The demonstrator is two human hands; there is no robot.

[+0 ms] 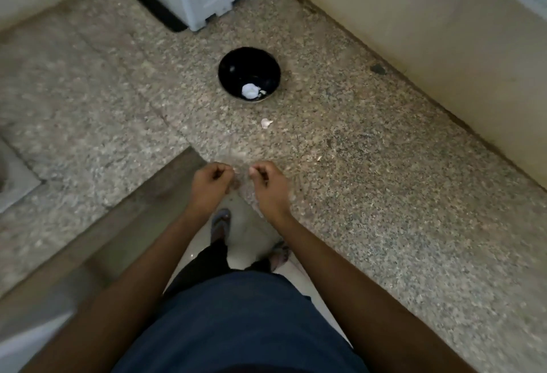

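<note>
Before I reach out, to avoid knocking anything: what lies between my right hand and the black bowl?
Head view: one small pale piece lies on the counter between right hand and black bowl, touching neither.

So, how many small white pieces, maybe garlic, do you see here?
2. One white lump lies inside the round black bowl; one pale piece lies on the speckled stone counter, nearer the person. The curled left hand and right hand may hide another.
</note>
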